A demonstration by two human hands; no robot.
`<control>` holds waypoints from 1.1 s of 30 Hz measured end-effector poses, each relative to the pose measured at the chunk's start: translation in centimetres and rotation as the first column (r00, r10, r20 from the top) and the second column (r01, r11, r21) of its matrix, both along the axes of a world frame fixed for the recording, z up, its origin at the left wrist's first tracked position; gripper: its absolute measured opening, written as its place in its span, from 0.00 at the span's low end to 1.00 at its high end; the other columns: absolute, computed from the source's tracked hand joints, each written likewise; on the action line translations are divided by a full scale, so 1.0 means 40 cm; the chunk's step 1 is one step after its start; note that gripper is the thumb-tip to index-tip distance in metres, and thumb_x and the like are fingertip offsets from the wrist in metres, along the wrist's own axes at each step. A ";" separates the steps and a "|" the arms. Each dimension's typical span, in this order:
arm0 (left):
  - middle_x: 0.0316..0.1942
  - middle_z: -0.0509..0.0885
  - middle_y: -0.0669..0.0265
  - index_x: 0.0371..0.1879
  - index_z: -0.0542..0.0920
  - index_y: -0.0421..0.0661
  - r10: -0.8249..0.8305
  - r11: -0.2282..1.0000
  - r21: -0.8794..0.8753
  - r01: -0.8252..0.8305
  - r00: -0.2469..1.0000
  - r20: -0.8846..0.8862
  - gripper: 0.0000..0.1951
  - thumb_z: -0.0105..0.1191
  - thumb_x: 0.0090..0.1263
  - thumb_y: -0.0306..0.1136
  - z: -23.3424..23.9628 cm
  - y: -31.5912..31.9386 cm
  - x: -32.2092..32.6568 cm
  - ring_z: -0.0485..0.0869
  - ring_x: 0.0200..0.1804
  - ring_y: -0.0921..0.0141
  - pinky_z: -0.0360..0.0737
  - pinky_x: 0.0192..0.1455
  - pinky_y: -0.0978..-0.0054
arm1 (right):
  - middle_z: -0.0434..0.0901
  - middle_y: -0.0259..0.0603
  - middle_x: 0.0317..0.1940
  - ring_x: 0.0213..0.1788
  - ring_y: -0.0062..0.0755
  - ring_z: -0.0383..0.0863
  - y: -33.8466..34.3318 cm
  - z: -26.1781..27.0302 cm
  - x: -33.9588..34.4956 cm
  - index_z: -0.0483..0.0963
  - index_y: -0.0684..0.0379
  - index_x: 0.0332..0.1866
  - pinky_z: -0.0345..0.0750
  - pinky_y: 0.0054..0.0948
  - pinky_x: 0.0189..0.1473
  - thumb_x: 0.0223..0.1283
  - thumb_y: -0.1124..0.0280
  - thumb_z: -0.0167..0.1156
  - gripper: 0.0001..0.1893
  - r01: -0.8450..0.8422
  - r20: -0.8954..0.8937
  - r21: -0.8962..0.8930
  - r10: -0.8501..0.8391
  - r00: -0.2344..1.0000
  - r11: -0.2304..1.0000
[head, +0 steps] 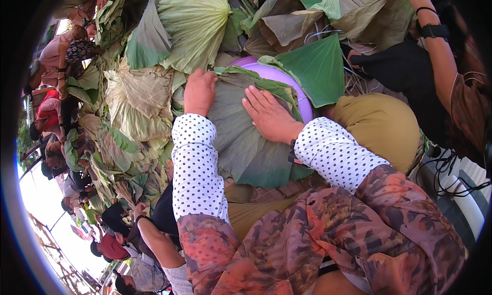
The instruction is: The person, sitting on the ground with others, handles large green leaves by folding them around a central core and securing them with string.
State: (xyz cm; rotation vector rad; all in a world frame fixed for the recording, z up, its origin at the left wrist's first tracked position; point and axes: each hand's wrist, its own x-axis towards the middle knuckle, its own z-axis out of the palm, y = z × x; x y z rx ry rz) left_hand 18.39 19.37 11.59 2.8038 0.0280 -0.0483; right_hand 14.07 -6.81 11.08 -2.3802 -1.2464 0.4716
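Observation:
A large, dull grey-green lotus leaf lies spread before me, greener at its lower edge. My left hand has its fingers curled at the leaf's upper left edge and appears to pinch it. Flat on the same leaf rests my right hand, palm down with fingers extended. Beneath the leaf, the rim of a purple plastic basin shows; the rest of the basin is covered. A folded green lotus leaf lies against the basin's far right side.
Piled dried lotus leaves extend left, with a large pale leaf at the top. A co-worker's forearm with a black watch reaches in at upper right. Black cables hang at right. Several people sit along the left.

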 end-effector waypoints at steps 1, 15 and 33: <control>0.39 0.82 0.57 0.38 0.87 0.47 -0.016 1.000 -0.004 0.016 1.000 0.001 0.05 0.62 0.69 0.32 -0.006 0.003 0.005 0.82 0.46 0.52 0.80 0.51 0.54 | 0.50 0.60 0.82 0.86 0.53 0.41 -0.003 0.001 0.001 0.56 0.71 0.79 0.43 0.49 0.84 0.69 0.72 0.47 0.33 0.003 0.002 0.001 -0.003 1.000 1.000; 0.33 0.90 0.58 0.43 0.87 0.38 0.935 0.345 -0.414 -0.843 0.348 0.072 0.15 0.61 0.73 0.40 0.052 0.542 -0.335 0.87 0.36 0.64 0.83 0.42 0.64 | 0.50 0.58 0.83 0.86 0.50 0.42 0.031 0.028 -0.033 0.56 0.69 0.79 0.43 0.48 0.84 0.72 0.64 0.56 0.36 -0.067 0.007 0.021 0.066 0.998 0.998; 0.44 0.87 0.64 0.50 0.82 0.39 0.346 -0.054 -0.935 -0.351 0.872 -0.347 0.09 0.57 0.79 0.30 0.136 -0.361 -0.434 0.86 0.44 0.72 0.85 0.51 0.73 | 0.84 0.38 0.58 0.42 0.19 0.80 -0.071 0.140 0.022 0.71 0.59 0.73 0.78 0.21 0.43 0.75 0.63 0.61 0.25 0.035 -0.914 0.157 0.132 0.385 0.987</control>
